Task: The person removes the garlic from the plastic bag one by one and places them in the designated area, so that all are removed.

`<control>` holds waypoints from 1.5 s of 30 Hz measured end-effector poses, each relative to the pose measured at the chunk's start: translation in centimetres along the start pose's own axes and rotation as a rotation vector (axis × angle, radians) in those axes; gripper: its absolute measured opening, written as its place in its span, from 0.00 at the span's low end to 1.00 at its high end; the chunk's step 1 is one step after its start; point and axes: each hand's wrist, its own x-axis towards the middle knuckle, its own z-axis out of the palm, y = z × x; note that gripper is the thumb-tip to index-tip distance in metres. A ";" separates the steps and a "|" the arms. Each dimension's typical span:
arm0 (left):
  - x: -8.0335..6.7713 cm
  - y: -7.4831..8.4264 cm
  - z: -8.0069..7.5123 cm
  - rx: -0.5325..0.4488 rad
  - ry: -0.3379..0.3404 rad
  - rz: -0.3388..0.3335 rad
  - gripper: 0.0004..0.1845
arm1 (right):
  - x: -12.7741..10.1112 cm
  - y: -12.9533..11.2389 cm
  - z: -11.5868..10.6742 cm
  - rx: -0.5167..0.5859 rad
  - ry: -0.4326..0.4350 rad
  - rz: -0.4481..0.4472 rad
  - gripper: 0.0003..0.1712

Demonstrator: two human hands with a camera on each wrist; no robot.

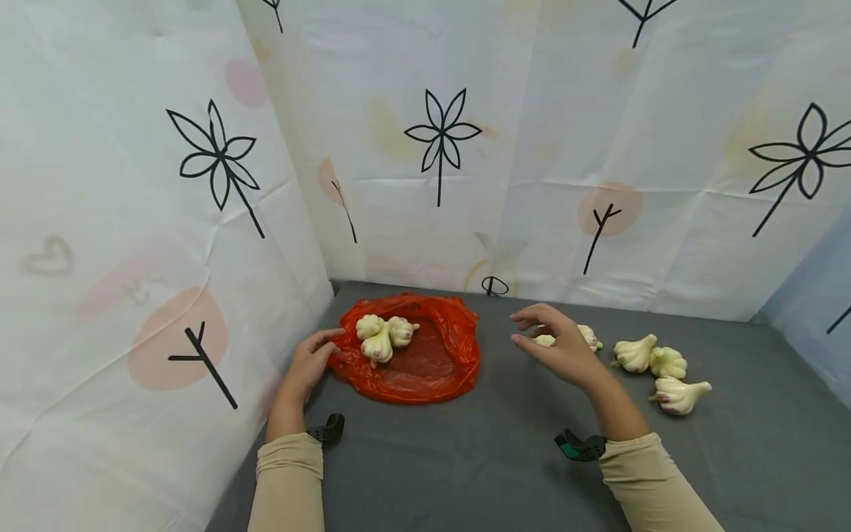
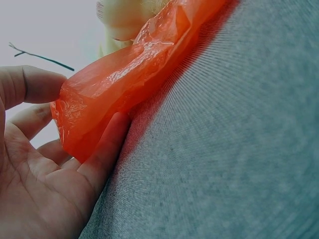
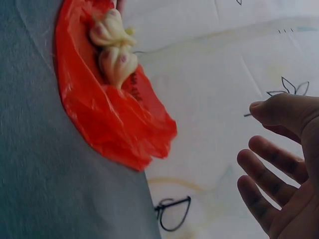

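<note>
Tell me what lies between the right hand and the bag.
Only bare grey table separates the right hand from the bag, seen in the head view.

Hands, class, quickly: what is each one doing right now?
Left hand: pinches the rim of the orange bag.
Right hand: open, fingers relaxed, holding nothing.

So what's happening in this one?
A person sits at a grey table. Their left hand pinches the edge of an orange plastic bag with three garlic bulbs lying on it. The right hand hovers open and empty above the table, just in front of another bulb. Three loose bulbs lie to the right.
</note>
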 end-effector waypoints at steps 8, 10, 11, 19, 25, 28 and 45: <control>0.0 -0.7 -0.6 0.011 0.011 0.012 0.21 | 2.0 -2.0 3.9 0.086 -0.066 -0.073 0.17; -0.1 -0.7 -0.7 0.022 0.013 0.017 0.21 | 2.4 -1.6 5.2 0.106 -0.083 -0.082 0.17; -0.2 -0.7 -0.8 0.028 0.016 0.014 0.21 | 2.6 -1.3 5.9 0.108 -0.090 -0.082 0.17; -0.6 -0.5 -0.7 0.035 0.020 -0.006 0.21 | 4.6 0.7 9.6 0.156 -0.170 -0.046 0.19; 0.0 -0.3 -0.3 0.025 0.027 -0.001 0.21 | 6.0 0.8 11.5 0.181 -0.219 0.002 0.20; 0.2 -0.2 -0.1 0.023 0.020 0.005 0.21 | 6.4 0.8 12.2 0.171 -0.226 0.023 0.21; 0.3 -0.5 0.0 0.038 0.024 0.009 0.21 | 8.9 1.2 15.9 0.085 -0.248 0.054 0.24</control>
